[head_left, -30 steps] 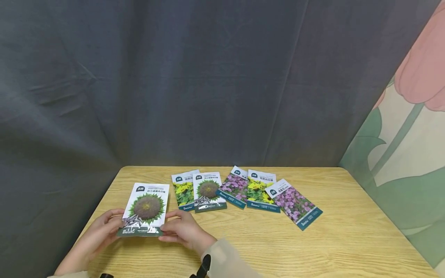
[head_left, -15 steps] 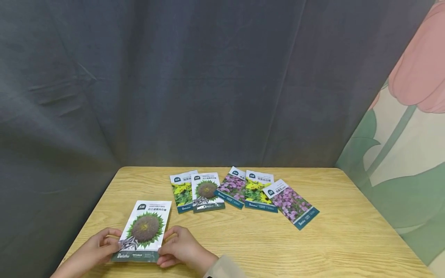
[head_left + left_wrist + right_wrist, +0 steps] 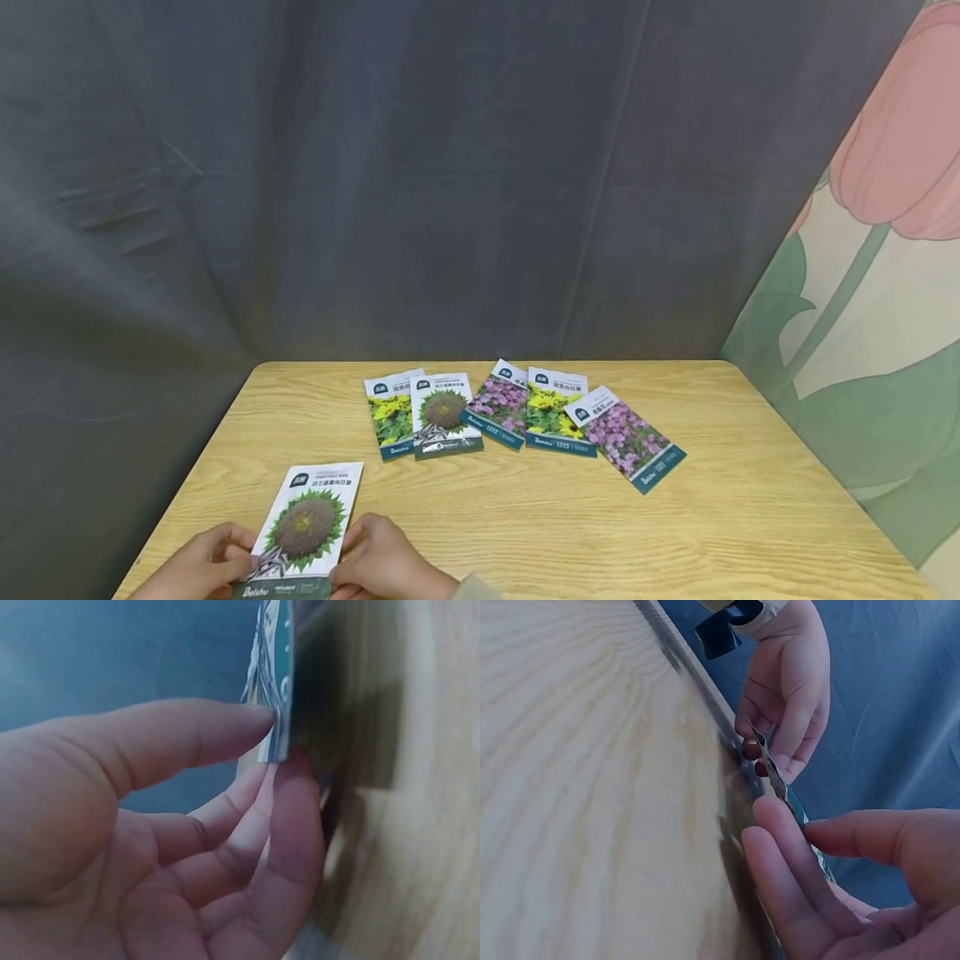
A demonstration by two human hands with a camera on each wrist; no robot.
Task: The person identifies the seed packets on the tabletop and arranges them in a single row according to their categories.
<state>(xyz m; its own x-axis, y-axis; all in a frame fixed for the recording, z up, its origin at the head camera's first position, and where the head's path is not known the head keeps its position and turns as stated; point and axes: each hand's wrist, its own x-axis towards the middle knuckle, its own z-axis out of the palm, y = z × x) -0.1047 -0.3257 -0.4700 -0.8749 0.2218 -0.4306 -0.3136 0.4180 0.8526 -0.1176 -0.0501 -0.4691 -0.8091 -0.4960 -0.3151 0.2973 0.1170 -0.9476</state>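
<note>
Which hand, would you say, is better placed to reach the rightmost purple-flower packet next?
Probably the right hand: it lies nearer that purple-flower packet than the left hand does. Both pinch the held sunflower packet, one at each side edge, so the right would have to let go first.

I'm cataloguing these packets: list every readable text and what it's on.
"Beishu": held packet
"VEGETABLE SEED", slightly blurred: held packet
"Beishu": left yellow packet
"Beishu": right yellow packet
"Beishu": left purple packet
"Beishu": right purple packet
Too small or blurred to read surely: all other print, including the rear sunflower packet's.
</note>
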